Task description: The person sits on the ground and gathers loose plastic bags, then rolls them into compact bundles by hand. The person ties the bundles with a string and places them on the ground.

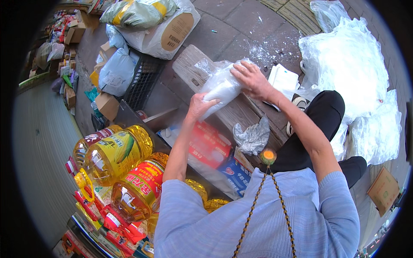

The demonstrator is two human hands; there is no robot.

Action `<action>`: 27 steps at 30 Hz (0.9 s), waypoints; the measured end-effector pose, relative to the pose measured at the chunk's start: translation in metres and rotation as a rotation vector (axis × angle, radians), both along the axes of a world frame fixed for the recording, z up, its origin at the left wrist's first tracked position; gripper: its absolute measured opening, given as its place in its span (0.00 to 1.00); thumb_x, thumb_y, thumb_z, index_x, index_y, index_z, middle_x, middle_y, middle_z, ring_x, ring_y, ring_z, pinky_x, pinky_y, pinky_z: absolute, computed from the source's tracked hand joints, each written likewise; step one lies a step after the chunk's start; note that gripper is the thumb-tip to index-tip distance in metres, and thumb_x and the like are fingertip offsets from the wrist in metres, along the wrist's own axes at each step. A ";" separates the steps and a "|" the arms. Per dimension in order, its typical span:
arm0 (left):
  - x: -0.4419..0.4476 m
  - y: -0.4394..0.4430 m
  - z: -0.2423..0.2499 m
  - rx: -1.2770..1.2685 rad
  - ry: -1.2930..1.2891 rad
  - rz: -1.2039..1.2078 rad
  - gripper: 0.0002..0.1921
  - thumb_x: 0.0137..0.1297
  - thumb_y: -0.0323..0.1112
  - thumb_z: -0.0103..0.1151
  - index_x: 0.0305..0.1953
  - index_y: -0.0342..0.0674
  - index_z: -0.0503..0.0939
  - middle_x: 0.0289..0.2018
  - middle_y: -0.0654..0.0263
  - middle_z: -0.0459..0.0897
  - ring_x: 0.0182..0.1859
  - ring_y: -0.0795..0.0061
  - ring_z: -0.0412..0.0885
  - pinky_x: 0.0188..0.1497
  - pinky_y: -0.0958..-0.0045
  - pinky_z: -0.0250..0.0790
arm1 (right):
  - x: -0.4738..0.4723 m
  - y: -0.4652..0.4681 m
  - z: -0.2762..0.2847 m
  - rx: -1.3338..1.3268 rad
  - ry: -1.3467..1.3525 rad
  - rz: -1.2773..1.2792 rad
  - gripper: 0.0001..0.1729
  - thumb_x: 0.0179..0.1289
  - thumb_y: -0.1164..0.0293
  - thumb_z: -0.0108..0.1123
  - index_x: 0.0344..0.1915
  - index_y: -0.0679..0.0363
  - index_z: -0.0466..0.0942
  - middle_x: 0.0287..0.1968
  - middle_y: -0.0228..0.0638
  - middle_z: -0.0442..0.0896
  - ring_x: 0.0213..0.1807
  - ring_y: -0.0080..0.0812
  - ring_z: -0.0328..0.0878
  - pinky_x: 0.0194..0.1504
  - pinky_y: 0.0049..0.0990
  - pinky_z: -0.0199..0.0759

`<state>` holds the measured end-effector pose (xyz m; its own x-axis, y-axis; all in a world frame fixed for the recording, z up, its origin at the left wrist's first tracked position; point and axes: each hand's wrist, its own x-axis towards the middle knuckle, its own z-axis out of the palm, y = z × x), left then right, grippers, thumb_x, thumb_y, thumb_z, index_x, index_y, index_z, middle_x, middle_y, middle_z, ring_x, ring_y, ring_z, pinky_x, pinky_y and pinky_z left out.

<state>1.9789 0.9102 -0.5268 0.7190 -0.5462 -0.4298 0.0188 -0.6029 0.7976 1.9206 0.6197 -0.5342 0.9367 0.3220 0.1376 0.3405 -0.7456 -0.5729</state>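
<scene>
A clear plastic bag of white contents [222, 84] lies tilted over the weathered wooden bench [190, 64]. My left hand [202, 104] grips its near end, with the thumb across the top. My right hand [250, 77] rests spread over the far end; its fingertips curl on the plastic, and whether it grips there is hard to tell. A crumpled patterned cloth [252, 134] sits on the bench nearer to me. Just past my right wrist, a stack of white sheets [284, 77] lies on the pavement.
Large plastic-wrapped white bundles [345, 67] stand at right. Cooking oil bottles [138, 190] crowd the left, beside a dark bin [209, 180] holding red and blue packages. A black plastic crate [145, 77] with parcels is at upper left. White powder [271, 51] dusts the paving.
</scene>
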 end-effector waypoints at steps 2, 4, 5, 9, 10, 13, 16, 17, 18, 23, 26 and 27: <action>0.000 -0.001 -0.001 0.013 -0.030 -0.006 0.16 0.60 0.36 0.70 0.46 0.32 0.86 0.32 0.70 0.86 0.36 0.83 0.79 0.39 0.75 0.73 | 0.014 -0.019 -0.005 0.219 0.105 0.076 0.47 0.46 0.78 0.74 0.69 0.54 0.67 0.69 0.39 0.70 0.73 0.46 0.61 0.74 0.44 0.57; 0.001 -0.002 -0.001 0.031 -0.029 -0.015 0.16 0.59 0.35 0.71 0.46 0.32 0.86 0.32 0.69 0.86 0.36 0.83 0.80 0.40 0.75 0.73 | 0.021 -0.027 -0.014 0.399 0.212 0.086 0.46 0.47 0.79 0.73 0.69 0.53 0.69 0.70 0.38 0.69 0.74 0.44 0.60 0.75 0.44 0.56; 0.000 -0.002 0.000 0.011 -0.033 -0.001 0.16 0.59 0.36 0.70 0.45 0.32 0.86 0.31 0.70 0.86 0.35 0.83 0.79 0.39 0.75 0.73 | 0.023 -0.029 -0.020 0.437 0.349 0.071 0.45 0.47 0.80 0.73 0.69 0.52 0.69 0.70 0.37 0.69 0.74 0.43 0.60 0.75 0.43 0.55; -0.003 0.000 0.008 0.044 0.007 0.035 0.20 0.57 0.42 0.71 0.45 0.33 0.86 0.33 0.63 0.87 0.35 0.80 0.80 0.40 0.71 0.73 | 0.036 -0.038 -0.042 0.746 0.542 0.059 0.45 0.38 0.79 0.72 0.65 0.53 0.76 0.60 0.37 0.81 0.63 0.37 0.75 0.67 0.34 0.68; -0.004 -0.001 0.008 0.085 -0.082 0.013 0.17 0.60 0.41 0.68 0.43 0.33 0.86 0.31 0.66 0.85 0.33 0.80 0.78 0.38 0.71 0.71 | 0.034 -0.039 -0.046 0.767 0.511 0.004 0.44 0.34 0.77 0.69 0.62 0.55 0.79 0.55 0.39 0.84 0.56 0.36 0.80 0.62 0.33 0.73; -0.005 -0.008 0.004 0.033 -0.041 0.033 0.13 0.64 0.36 0.64 0.41 0.31 0.85 0.26 0.72 0.80 0.30 0.84 0.72 0.32 0.73 0.65 | 0.027 -0.039 -0.041 0.844 0.548 -0.087 0.40 0.38 0.72 0.71 0.60 0.58 0.80 0.54 0.40 0.84 0.55 0.36 0.80 0.59 0.35 0.74; -0.003 -0.012 -0.003 -0.051 -0.111 -0.059 0.12 0.68 0.34 0.60 0.39 0.27 0.82 0.26 0.73 0.77 0.30 0.84 0.70 0.31 0.73 0.64 | 0.012 -0.015 -0.014 0.314 0.045 -0.299 0.37 0.32 0.64 0.70 0.51 0.56 0.82 0.52 0.40 0.82 0.59 0.43 0.75 0.61 0.42 0.69; -0.003 -0.010 -0.006 -0.027 -0.080 -0.033 0.12 0.69 0.33 0.59 0.38 0.26 0.81 0.26 0.73 0.77 0.30 0.84 0.69 0.31 0.73 0.64 | 0.002 -0.003 -0.008 0.166 -0.090 -0.345 0.35 0.30 0.63 0.71 0.48 0.56 0.81 0.53 0.39 0.80 0.63 0.46 0.70 0.64 0.48 0.63; -0.002 -0.006 -0.009 -0.024 -0.030 -0.013 0.14 0.70 0.35 0.58 0.39 0.25 0.80 0.27 0.72 0.77 0.30 0.83 0.70 0.32 0.72 0.64 | -0.002 0.007 -0.005 0.269 -0.243 -0.223 0.38 0.31 0.62 0.72 0.51 0.57 0.78 0.57 0.41 0.78 0.66 0.50 0.68 0.66 0.54 0.57; 0.012 0.009 -0.025 -0.050 0.048 -0.007 0.15 0.71 0.37 0.57 0.41 0.25 0.80 0.31 0.67 0.80 0.32 0.80 0.73 0.35 0.72 0.69 | -0.017 0.042 -0.036 -0.242 -0.474 -0.109 0.33 0.55 0.63 0.63 0.62 0.55 0.68 0.66 0.44 0.70 0.74 0.53 0.59 0.71 0.66 0.49; 0.019 0.011 -0.027 -0.037 0.163 0.032 0.17 0.71 0.38 0.58 0.45 0.24 0.80 0.33 0.65 0.82 0.33 0.77 0.76 0.37 0.70 0.71 | 0.000 0.056 -0.057 -0.246 -0.429 -0.124 0.25 0.62 0.65 0.54 0.61 0.54 0.69 0.65 0.43 0.71 0.72 0.52 0.61 0.71 0.65 0.48; 0.020 0.011 -0.027 0.012 0.165 0.061 0.17 0.71 0.37 0.59 0.46 0.23 0.79 0.33 0.64 0.82 0.33 0.76 0.76 0.37 0.69 0.72 | 0.006 0.061 -0.061 -0.238 -0.423 -0.162 0.24 0.62 0.65 0.54 0.59 0.54 0.70 0.64 0.42 0.71 0.72 0.51 0.61 0.71 0.64 0.48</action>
<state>1.9990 0.9210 -0.5534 0.6697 -0.4981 -0.5509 0.1855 -0.6060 0.7735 1.9265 0.6809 -0.5955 0.8556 0.2454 0.4558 0.3745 -0.9013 -0.2177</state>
